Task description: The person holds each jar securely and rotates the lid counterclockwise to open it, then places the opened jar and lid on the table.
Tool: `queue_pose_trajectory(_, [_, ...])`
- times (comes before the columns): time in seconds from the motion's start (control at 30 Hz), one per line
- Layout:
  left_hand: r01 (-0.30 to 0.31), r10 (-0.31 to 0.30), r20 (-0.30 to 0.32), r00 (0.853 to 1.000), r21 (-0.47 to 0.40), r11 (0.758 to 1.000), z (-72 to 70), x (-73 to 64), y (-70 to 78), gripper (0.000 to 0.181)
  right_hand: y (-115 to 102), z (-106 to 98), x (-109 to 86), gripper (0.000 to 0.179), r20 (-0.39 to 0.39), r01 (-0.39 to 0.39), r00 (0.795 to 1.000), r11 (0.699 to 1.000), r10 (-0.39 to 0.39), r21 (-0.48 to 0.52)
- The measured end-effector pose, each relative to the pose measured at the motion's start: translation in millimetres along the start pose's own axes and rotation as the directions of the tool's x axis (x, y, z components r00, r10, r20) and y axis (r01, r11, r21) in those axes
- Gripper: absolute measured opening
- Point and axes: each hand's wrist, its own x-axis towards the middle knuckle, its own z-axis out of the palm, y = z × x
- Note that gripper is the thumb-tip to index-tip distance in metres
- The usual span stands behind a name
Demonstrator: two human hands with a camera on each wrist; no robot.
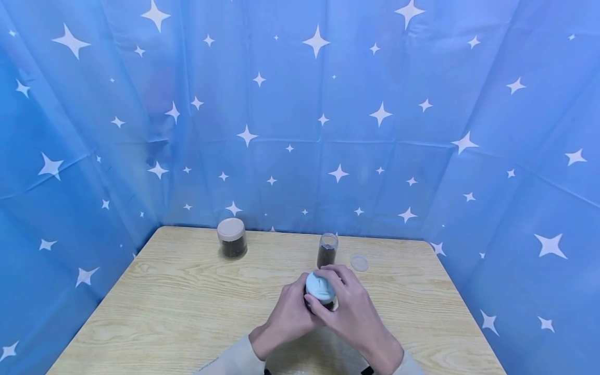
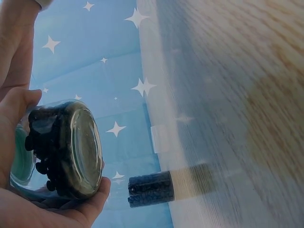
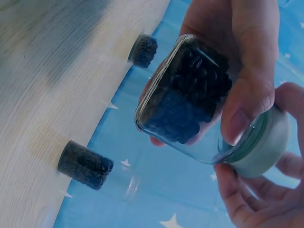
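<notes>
A clear glass jar (image 3: pixel 185 99) partly filled with dark, bean-like pieces is held above the table's near middle. My left hand (image 1: pixel 291 308) grips the jar round its body, the thumb near the neck in the right wrist view. A light blue-green lid (image 1: pixel 321 286) sits on the jar's mouth. Fingers and thumb of my right hand (image 1: pixel 352 308) hold this lid by its rim. In both wrist views the jar lies sideways across the picture, its base (image 2: pixel 87 151) showing in the left one.
Just behind the hands stands a narrow uncapped jar (image 1: pixel 327 251) of dark pieces. A clear round lid (image 1: pixel 359 262) lies to its right. At the back left is a jar with a pale lid (image 1: pixel 232 237). A starry blue curtain (image 1: pixel 290 104) surrounds the wooden table (image 1: pixel 187 302).
</notes>
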Motion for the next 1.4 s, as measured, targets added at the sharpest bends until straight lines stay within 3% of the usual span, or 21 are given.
queue_pose_trajectory(0.37, [0.004,-0.003,0.021,1.000,-0.019,1.000,-0.8,0.1,0.8,0.064,1.0,-3.6,-0.4,0.046,0.009,0.014,1.000,0.999,-0.015,0.046])
queue_pose_trajectory(0.6, [0.011,-0.009,0.034,0.999,-0.041,0.999,-2.2,-0.5,1.6,0.063,7.8,-6.6,2.1,0.047,0.022,0.085,0.996,0.992,-0.087,0.095])
queue_pose_trajectory(1.0, [-0.012,0.018,0.063,0.998,-0.089,0.996,-0.6,-2.8,3.0,0.068,23.7,-20.5,10.4,0.055,0.158,0.208,0.955,0.945,-0.253,0.253])
queue_pose_trajectory(1.4, [-0.024,0.031,0.068,0.997,-0.096,0.995,1.6,-2.4,2.9,0.066,27.7,-23.7,11.9,0.054,0.181,0.227,0.941,0.931,-0.286,0.287])
